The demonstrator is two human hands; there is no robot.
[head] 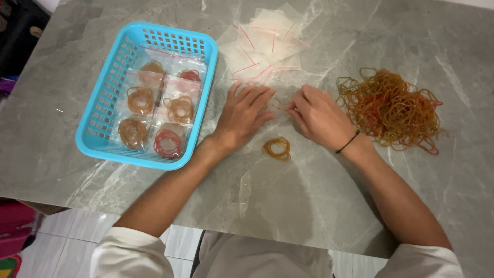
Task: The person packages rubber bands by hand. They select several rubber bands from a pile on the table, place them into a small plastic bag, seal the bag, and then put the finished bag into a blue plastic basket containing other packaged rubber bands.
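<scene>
Mid-counter, left hand flat with fingers spread on a clear zip bag, right hand pinching its mouth, small rubber band bundle just below, blue basket near left edge, loose band pile right.

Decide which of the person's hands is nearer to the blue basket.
Left. The left hand lies just right of the blue basket, close to its right rim. The right hand is farther right, beside the rubber band pile.
</scene>
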